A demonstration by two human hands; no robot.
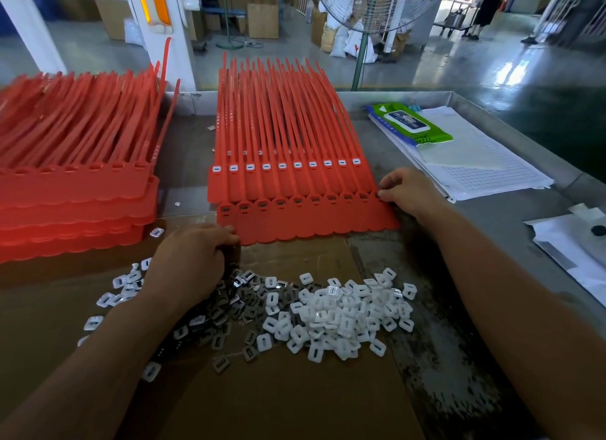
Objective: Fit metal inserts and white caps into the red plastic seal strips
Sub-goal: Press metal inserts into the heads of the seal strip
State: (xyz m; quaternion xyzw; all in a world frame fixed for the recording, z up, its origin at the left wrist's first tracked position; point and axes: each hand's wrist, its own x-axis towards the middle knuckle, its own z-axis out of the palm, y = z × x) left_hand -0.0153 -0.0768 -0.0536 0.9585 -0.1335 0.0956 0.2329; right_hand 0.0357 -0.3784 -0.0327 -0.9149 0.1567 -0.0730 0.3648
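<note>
Two sheets of red seal strips lie stacked mid-table. The upper sheet (288, 180) carries a row of white caps in its heads. The lower sheet (311, 223) shows dark metal inserts in its heads. My left hand (193, 262) grips the lower sheet's front left corner with curled fingers. My right hand (410, 190) pinches the sheets' right edge. In front, on brown cardboard (295, 400), lie a heap of white caps (347, 318) and a heap of dark metal inserts (236, 308), partly hidden by my left wrist.
A tall stack of red strip sheets (75, 190) fills the left side. Papers (475, 164) with a green wipes pack (410, 123) lie at the right, more white sheets (570, 246) nearer the edge. The metal table has a raised rim (377, 100). A fan stands behind.
</note>
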